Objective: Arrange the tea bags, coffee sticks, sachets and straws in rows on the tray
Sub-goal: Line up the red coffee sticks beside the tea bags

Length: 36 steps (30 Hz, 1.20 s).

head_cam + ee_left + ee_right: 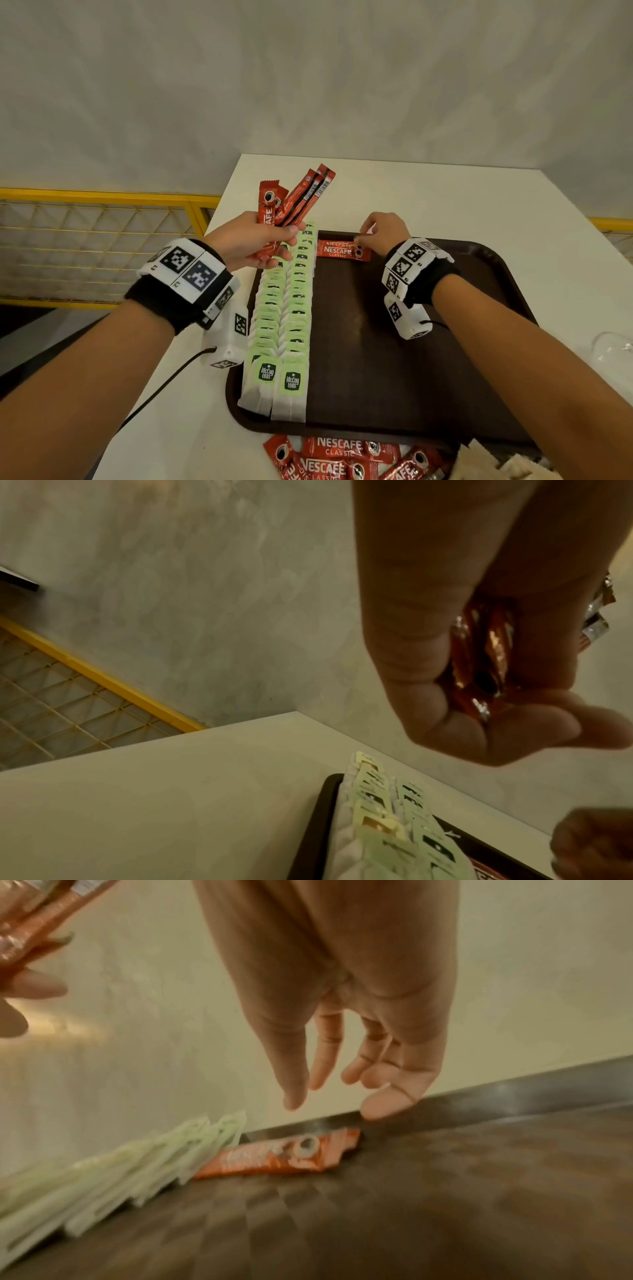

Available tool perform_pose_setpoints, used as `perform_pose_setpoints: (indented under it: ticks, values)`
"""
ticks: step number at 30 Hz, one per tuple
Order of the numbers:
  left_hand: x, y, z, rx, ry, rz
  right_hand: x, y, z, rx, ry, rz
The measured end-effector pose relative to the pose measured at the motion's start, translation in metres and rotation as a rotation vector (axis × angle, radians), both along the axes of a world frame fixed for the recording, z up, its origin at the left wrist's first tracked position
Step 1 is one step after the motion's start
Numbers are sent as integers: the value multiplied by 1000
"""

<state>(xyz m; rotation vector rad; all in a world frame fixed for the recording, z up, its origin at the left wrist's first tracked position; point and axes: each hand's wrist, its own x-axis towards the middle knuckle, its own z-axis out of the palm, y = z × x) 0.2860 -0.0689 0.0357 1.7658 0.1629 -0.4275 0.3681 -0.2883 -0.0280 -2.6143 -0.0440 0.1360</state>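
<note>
My left hand (255,240) grips a fan of several red coffee sticks (294,198) above the tray's far left corner; in the left wrist view the sticks (486,656) show between its curled fingers. One red coffee stick (342,250) lies flat at the far edge of the dark brown tray (411,342), beside two overlapping rows of green tea bags (287,308). My right hand (383,233) hovers just above that stick's right end with fingers loosely extended (346,1069), holding nothing; the stick (284,1153) lies below them.
More red coffee sticks (346,459) lie in a pile on the white table (445,198) in front of the tray, with pale sachets (507,462) at their right. A clear plastic item (613,349) sits at the right. A yellow railing (102,198) runs left.
</note>
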Motion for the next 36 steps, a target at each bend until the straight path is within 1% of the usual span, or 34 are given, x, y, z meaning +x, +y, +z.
perform_pose_setpoints:
  ticks: [1, 2, 3, 4, 5, 6, 7, 8, 9, 10, 11, 14, 16, 20, 24, 27, 29, 30, 31, 32, 34, 35, 36]
  values:
    - [0, -1, 1, 6, 10, -15, -3, 1, 7, 90, -57, 3]
    - [0, -2, 2, 11, 21, -26, -7, 3, 16, 252, -64, 30]
    - [0, -3, 3, 10, 32, -33, -12, 6, 29, 482, -14, 71]
    - [-1, -5, 4, 5, 44, -40, -20, 10, 42, 733, 73, 122]
    - [-1, -6, 5, 1, 55, -49, -27, 13, 55, 929, 155, 177]
    - [-2, -7, 5, 0, 65, -62, -33, 16, 65, 1016, 198, 237]
    - [-2, -9, 6, 2, 71, -78, -38, 20, 72, 1012, 199, 294]
    - [-3, -9, 6, 4, 76, -94, -41, 24, 77, 963, 170, 338]
    - [-4, -10, 7, 2, 77, -114, -43, 27, 79, 921, 128, 363]
    - [-6, -10, 8, -14, 76, -129, -43, 28, 80, 919, 99, 371]
    - [-7, -9, 9, -48, 75, -135, -43, 28, 81, 959, 98, 362]
    - [-12, -2, 11, -217, 70, -109, -44, 19, 78, 1163, 157, 362]
    - [-14, 2, 12, -300, 81, -70, -45, 12, 75, 1200, 163, 406]
    - [-14, 6, 14, -356, 107, 21, -49, 7, 71, 1027, 18, 512]
    - [-15, 0, 15, -351, 110, -3, -50, 8, 68, 830, -146, 590]
    - [-15, -2, 15, -342, 63, -25, -53, 8, 68, 736, -213, 591]
    - [-14, -2, 14, -321, 28, -7, -56, 7, 69, 670, -220, 592]
    - [-14, -1, 14, -300, 10, 12, -57, 6, 70, 640, -192, 595]
    - [-13, -1, 13, -270, -11, 35, -58, 4, 72, 643, -117, 590]
    - [-13, -1, 12, -236, -33, 54, -59, 2, 75, 708, 0, 569]
    - [-12, 0, 10, -175, -72, 72, -62, 1, 78, 949, 246, 488]
    - [-11, -1, 10, -157, -93, 70, -63, 2, 79, 1027, 305, 446]
    - [-12, -3, 9, -146, -116, 65, -63, 4, 80, 1044, 323, 411]
